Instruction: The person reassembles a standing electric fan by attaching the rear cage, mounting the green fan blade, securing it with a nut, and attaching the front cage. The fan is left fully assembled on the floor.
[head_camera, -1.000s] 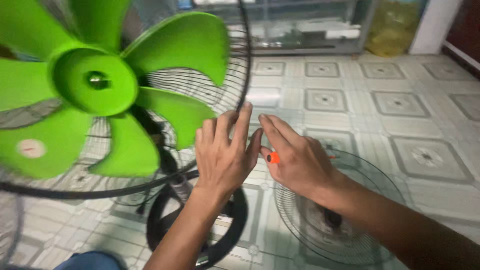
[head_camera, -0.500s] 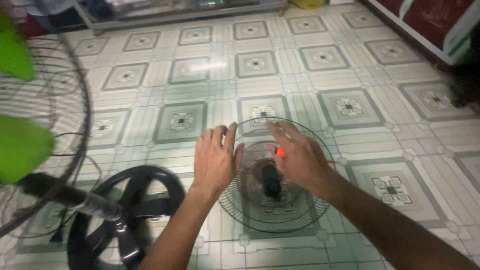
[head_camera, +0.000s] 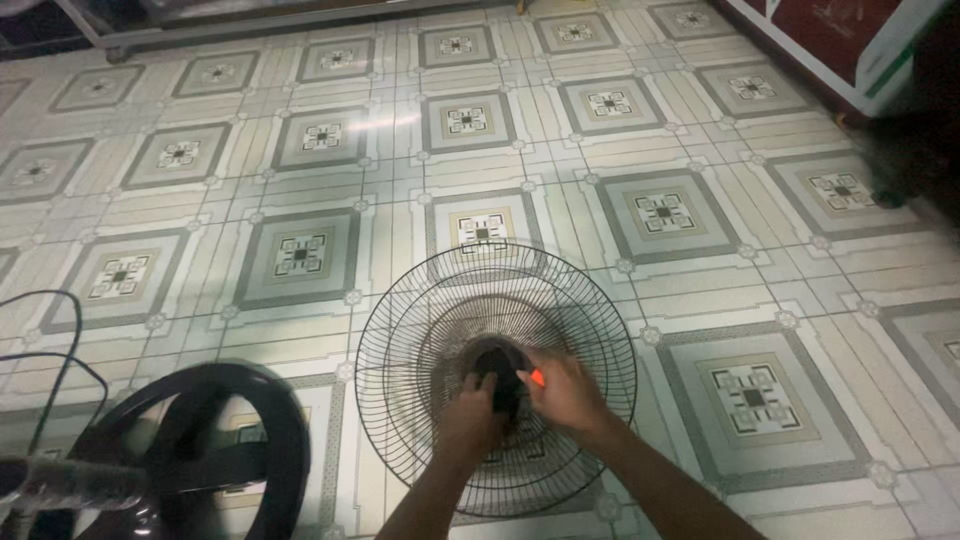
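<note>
A round black wire fan grille (head_camera: 420, 330) lies flat on the tiled floor. Both my hands rest on its dark centre hub (head_camera: 497, 362). My left hand (head_camera: 466, 425) grips the hub's left side. My right hand (head_camera: 565, 392) is on the hub's right side and pinches a small orange item (head_camera: 537, 378) between its fingers. What the orange item is cannot be made out.
A black round fan base (head_camera: 270, 430) sits on the floor at lower left, with a grey pole (head_camera: 70, 483) and black cables (head_camera: 60, 340) beside it. A red cabinet (head_camera: 850, 40) stands at the top right. Patterned tiles (head_camera: 300, 255) cover the floor.
The view swung away from the green fan blades down to the floor. Both hands dropped from mid-air onto the grille's centre hub.
</note>
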